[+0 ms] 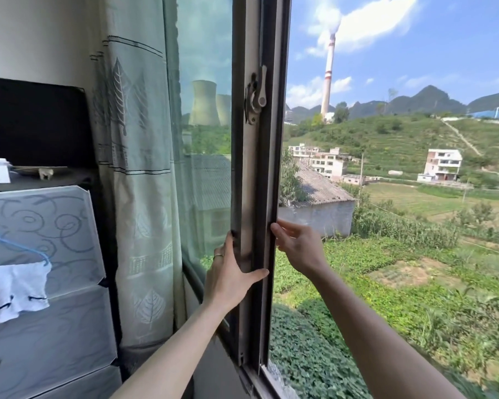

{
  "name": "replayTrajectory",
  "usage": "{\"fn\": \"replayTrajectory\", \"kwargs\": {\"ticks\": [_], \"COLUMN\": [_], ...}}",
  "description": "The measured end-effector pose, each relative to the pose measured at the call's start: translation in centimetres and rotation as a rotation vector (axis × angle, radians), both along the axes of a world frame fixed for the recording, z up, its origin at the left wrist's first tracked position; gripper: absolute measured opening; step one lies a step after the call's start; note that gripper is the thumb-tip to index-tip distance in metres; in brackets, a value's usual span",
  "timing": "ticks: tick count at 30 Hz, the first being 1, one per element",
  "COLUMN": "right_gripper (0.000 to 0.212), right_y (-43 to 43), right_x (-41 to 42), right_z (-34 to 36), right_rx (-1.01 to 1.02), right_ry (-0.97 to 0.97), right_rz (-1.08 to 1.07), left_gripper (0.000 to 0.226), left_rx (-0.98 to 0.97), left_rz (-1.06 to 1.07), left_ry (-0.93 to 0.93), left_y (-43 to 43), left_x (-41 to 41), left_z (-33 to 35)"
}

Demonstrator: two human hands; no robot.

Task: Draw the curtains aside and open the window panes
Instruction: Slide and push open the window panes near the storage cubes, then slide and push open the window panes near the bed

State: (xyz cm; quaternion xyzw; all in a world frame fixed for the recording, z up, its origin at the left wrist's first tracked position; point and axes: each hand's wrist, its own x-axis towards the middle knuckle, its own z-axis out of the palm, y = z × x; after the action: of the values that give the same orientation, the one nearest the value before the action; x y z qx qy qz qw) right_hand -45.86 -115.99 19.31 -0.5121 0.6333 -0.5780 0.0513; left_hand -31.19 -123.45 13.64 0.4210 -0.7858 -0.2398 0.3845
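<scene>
A pale green curtain (139, 174) with leaf prints hangs bunched at the left side of the window. The sliding pane's grey metal frame (257, 182) stands upright in the middle, its glass (205, 133) to the left; a metal latch (255, 95) sits on the frame higher up. My left hand (232, 275) grips the frame, thumb across its front and fingers at its left edge. On the frame's right edge my right hand (295, 244) holds on from the open side, fingers curled round that edge. To the right of the frame the window stands open onto fields and houses.
A stack of translucent storage drawers (41, 283) stands at the left, with a white cloth on a blue hanger (15, 286) in front and small objects on top. The window sill (271, 381) runs along the bottom.
</scene>
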Motion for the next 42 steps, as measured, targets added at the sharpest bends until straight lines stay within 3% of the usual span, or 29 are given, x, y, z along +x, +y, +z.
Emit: {"fn": "replayTrajectory", "kwargs": {"ticks": [11,23,26,29,31,37,42], "right_gripper": [0.035,0.041,0.039,0.038,0.036,0.035,0.034], "right_y": [-1.6,0.4,3.6,7.5,10.2,19.8,30.0], "right_x": [1.2,0.9,1.5,2.2,2.5,4.6,7.7], "right_z": [0.4,-0.3,-1.5,-2.9,-3.8,-7.4,-8.7], "right_rx": [0.041,0.106,0.137,0.189,0.214,0.311,0.394], "right_ry": [0.117,0.185,0.24,0.295,0.293,0.299,0.276], "right_rz": [-0.034,-0.049,-0.115,-0.241,-0.34,-0.682,-0.983], "left_gripper": [0.089,0.09,0.081,0.062,0.05,0.026,0.023], "left_rx": [-0.042,-0.077,-0.241,-0.501,-0.558,-0.408,-0.36], "left_rz": [0.069,0.054,0.005,-0.133,-0.264,-0.714,-1.072], "left_ry": [-0.009,-0.179,-0.102,-0.058,-0.086,-0.19,-0.193], "left_y": [0.3,1.1,2.1,2.7,3.2,6.6,13.4], "left_x": [-0.4,-0.1,0.8,1.0,0.5,-3.6,-8.9], "left_z": [0.3,1.1,1.1,1.0,0.9,-1.4,-3.2]}}
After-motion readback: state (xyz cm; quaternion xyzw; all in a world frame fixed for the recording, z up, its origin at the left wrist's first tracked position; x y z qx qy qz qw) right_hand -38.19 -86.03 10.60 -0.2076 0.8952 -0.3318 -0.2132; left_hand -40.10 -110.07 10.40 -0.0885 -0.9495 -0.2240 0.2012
